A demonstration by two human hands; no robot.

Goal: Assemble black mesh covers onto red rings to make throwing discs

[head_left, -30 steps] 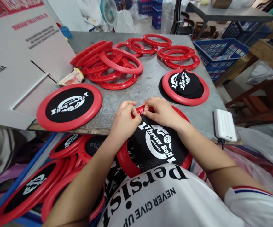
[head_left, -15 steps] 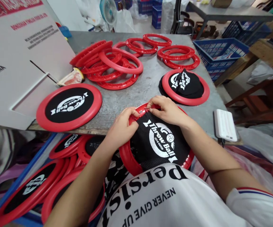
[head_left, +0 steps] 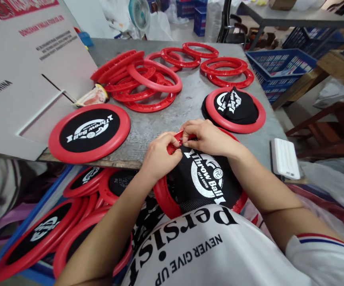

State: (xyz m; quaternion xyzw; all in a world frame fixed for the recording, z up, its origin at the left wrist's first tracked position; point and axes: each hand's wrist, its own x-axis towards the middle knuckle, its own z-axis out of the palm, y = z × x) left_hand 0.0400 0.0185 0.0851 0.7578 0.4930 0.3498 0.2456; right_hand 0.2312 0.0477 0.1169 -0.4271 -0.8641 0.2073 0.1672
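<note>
While hands (head_left: 163, 155) (head_left: 204, 137) touch fabric (head_left: 185, 180), a crate (head_left: 48, 194) holds discs (head_left: 45, 228).

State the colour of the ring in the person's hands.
The ring is red, best seen in the head view.

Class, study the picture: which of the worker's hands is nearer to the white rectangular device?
Right. The right hand is at the red ring's far rim, left of the white device; the left hand is at that rim too, farther left.
</note>
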